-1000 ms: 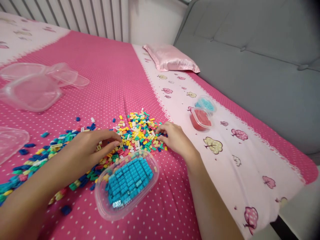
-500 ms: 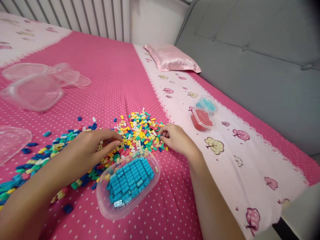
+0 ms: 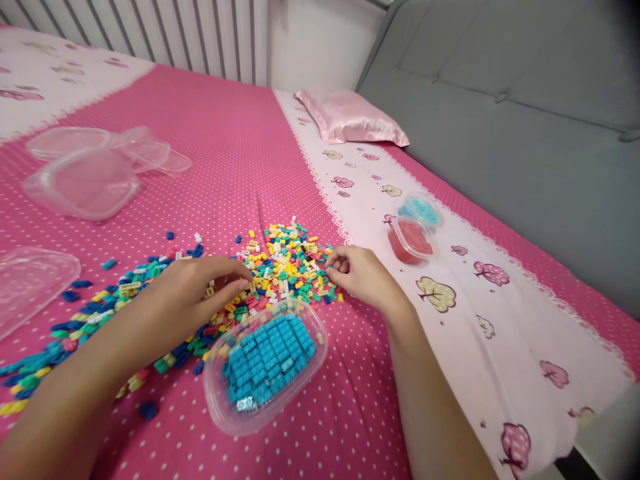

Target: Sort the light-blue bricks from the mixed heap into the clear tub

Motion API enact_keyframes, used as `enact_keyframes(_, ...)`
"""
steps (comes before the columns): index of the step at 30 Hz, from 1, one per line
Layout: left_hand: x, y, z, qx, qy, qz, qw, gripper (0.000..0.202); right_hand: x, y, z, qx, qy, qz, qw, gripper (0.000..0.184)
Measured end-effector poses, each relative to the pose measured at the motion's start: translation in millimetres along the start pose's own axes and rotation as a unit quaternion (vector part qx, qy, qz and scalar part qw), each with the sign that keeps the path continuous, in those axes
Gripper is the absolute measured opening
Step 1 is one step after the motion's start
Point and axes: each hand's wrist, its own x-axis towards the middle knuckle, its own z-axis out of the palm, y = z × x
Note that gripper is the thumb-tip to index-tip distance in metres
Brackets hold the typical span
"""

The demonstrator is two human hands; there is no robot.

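A heap of small coloured bricks [image 3: 280, 263] lies on the pink dotted bedsheet [image 3: 235, 153]. My left hand [image 3: 193, 303] rests on the heap's left part, its fingers curled and pinched over bricks I cannot name. My right hand [image 3: 360, 273] sits at the heap's right edge with thumb and fingertips pinched on a small brick. In front of both hands stands a clear plastic tub [image 3: 265, 363] filled with light blue bricks.
Two small tubs, one with red bricks [image 3: 410, 241] and one with light blue bricks [image 3: 421, 210], stand to the right. Clear tubs and lids [image 3: 85, 180] lie at the back left, another [image 3: 25, 283] at the left edge. A pink pillow [image 3: 350, 120] and a grey headboard [image 3: 500, 120] lie behind.
The view has shifted slightly, so everything sits a little further right. My right hand's fingers have curled tighter at the heap's edge. My left hand has hardly moved.
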Motion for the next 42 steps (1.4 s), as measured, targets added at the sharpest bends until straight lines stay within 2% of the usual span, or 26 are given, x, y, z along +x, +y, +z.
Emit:
enact_keyframes(9, -0.8, 0.4, 0.1, 0.000, -0.001, -0.003, 1.000, 0.043, -0.5, 1.4, 2.2, 0.008, -0.011, -0.011, 1.000, 0.024)
enact_keyframes(18, -1.0, -0.1, 0.2, 0.000, 0.002, 0.009, 1.000, 0.041, -3.3, 4.2, -4.1, 0.024, 0.002, -0.010, 1.000, 0.013)
enact_keyframes(23, -1.9, 1.9, 3.0, -0.007, 0.027, 0.028, 0.999, 0.037, -11.4, -3.2, -13.6, 0.063, -0.007, -0.032, 0.997, 0.012)
enact_keyframes(27, -5.9, 16.3, 4.2, -0.030, 0.069, 0.081, 0.994, 0.027, -19.9, -22.6, -15.2, 0.109, -0.042, -0.064, 0.991, 0.013)
enact_keyframes(30, -8.9, 28.4, 5.4, -0.066, 0.110, 0.148, 0.981, 0.019, -27.1, -40.5, -12.7, 0.151, -0.081, -0.097, 0.980, 0.011)
enact_keyframes(33, -10.6, 35.1, 5.9, -0.090, 0.123, 0.210, 0.966, 0.016, -33.4, -54.2, -8.7, 0.169, -0.096, -0.128, 0.973, 0.010)
enact_keyframes(42, -12.8, 35.2, 5.5, -0.093, 0.104, 0.243, 0.960, 0.006, -38.8, -69.0, 2.5, 0.153, -0.111, -0.131, 0.973, 0.016)
